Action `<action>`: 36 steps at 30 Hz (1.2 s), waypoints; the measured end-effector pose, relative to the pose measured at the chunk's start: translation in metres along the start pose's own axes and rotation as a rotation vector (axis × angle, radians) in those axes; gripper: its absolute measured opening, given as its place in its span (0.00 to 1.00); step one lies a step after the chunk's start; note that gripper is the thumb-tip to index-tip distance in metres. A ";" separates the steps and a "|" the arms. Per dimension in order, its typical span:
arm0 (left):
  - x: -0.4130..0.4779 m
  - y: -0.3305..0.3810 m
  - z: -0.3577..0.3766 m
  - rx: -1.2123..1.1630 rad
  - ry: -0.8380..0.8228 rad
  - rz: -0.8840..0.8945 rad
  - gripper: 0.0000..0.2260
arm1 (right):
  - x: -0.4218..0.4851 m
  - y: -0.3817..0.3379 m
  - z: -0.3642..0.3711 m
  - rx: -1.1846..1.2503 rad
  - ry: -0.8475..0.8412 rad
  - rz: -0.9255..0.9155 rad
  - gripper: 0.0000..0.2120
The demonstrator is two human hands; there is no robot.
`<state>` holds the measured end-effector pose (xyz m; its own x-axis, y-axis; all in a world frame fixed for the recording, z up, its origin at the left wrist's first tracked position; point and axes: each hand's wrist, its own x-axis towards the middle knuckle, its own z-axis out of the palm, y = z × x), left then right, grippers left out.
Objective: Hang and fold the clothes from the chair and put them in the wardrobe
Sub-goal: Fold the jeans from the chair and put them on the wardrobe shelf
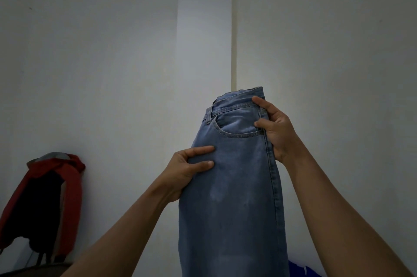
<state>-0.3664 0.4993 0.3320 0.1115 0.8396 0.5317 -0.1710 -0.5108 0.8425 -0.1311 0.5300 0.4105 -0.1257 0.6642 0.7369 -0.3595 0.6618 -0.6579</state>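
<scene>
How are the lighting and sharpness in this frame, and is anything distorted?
Head view: dim, flat, bluish light, no glare; jeans, left hand and right hand sharp; red jacket at left edge partly lost in shadow; wide-angle stretching toward bottom corners.

Light blue jeans [234,175] hang upright, waistband up. The right hand [276,128] grips their waistband edge; the left hand [187,170] pinches the opposite side lower down. A red jacket [45,204] hangs far left of the jeans, against the wall [101,62].

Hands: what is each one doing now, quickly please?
Left hand: pinches the jeans at the left edge.
Right hand: grips the jeans near the waistband.
</scene>
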 end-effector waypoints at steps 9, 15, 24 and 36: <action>0.007 0.017 0.010 0.077 0.010 0.146 0.23 | 0.010 0.004 -0.007 0.017 0.042 0.027 0.23; 0.018 0.017 0.015 0.043 0.092 0.184 0.23 | -0.044 0.024 -0.030 0.074 -0.100 0.202 0.20; 0.033 0.012 0.010 0.115 0.082 0.179 0.27 | -0.110 0.078 -0.025 -0.007 -0.110 0.336 0.16; -0.003 -0.027 -0.028 0.422 -0.176 0.038 0.42 | -0.101 0.108 -0.011 0.096 0.120 0.253 0.18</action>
<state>-0.3893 0.5151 0.3054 0.2833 0.7933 0.5389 0.2313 -0.6018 0.7644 -0.1476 0.5383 0.2632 -0.1141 0.8441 0.5240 -0.4177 0.4378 -0.7962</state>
